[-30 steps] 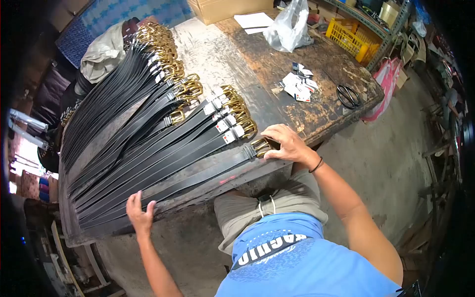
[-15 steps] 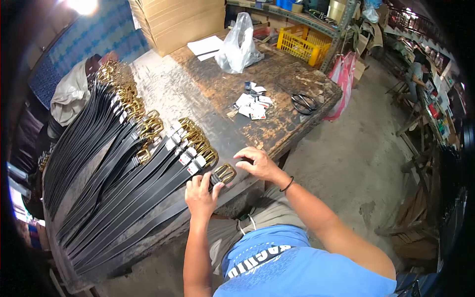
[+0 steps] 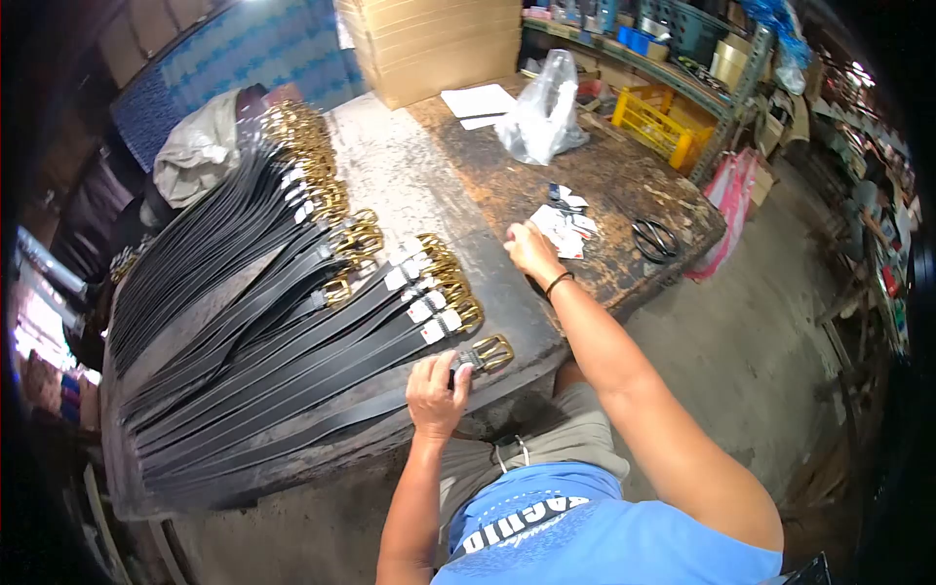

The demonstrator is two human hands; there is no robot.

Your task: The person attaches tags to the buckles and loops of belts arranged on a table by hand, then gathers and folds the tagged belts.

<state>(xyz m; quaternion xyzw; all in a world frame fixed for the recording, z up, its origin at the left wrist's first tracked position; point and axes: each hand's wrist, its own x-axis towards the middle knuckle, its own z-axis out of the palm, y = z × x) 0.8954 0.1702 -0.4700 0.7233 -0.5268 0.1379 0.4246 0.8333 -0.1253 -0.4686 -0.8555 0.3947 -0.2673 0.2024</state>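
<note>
The left hand (image 3: 436, 395) pinches a black belt (image 3: 375, 413); white tags (image 3: 568, 233) lie just right of the right hand (image 3: 533, 250), whose grip I cannot tell.

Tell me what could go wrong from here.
The front belt lies close to the near edge of the table, so it might slip off if the left hand tugs it sideways.
The white tags form a loose, overlapping heap beside the right hand; a careless brush could scatter them.

Cardboard box (image 3: 434, 49) — yellow crate (image 3: 647, 126)
</note>
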